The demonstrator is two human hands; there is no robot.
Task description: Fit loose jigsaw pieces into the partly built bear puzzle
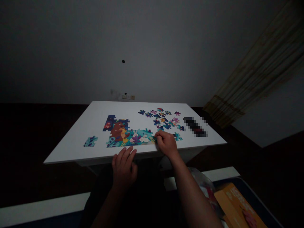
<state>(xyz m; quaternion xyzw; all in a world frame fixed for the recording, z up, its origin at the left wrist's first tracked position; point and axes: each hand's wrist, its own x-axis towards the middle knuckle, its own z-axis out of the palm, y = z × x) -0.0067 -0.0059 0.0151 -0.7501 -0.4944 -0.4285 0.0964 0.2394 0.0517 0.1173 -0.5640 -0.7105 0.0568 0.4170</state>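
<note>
A partly joined jigsaw puzzle [121, 131] lies on the white table, showing a brown bear, white rabbits and leaves. My right hand [167, 144] is closed, with thumb and fingertips pinched at the puzzle's lower right end. A puzzle piece [153, 139] shows at those fingertips, partly covered by the hand. My left hand [123, 166] rests at the table's front edge below the puzzle, its fingers stretched out and holding nothing. Several loose puzzle pieces [163, 120] are scattered behind and to the right of my right hand. One teal piece [91, 141] sits apart at the left.
The white table [78, 126] stands before a grey wall. A blurred-out dark item [196, 126] lies near its right edge. At the lower right are an orange box [237, 205] and a clear plastic bag [200, 177]. A curtain [256, 63] hangs on the right.
</note>
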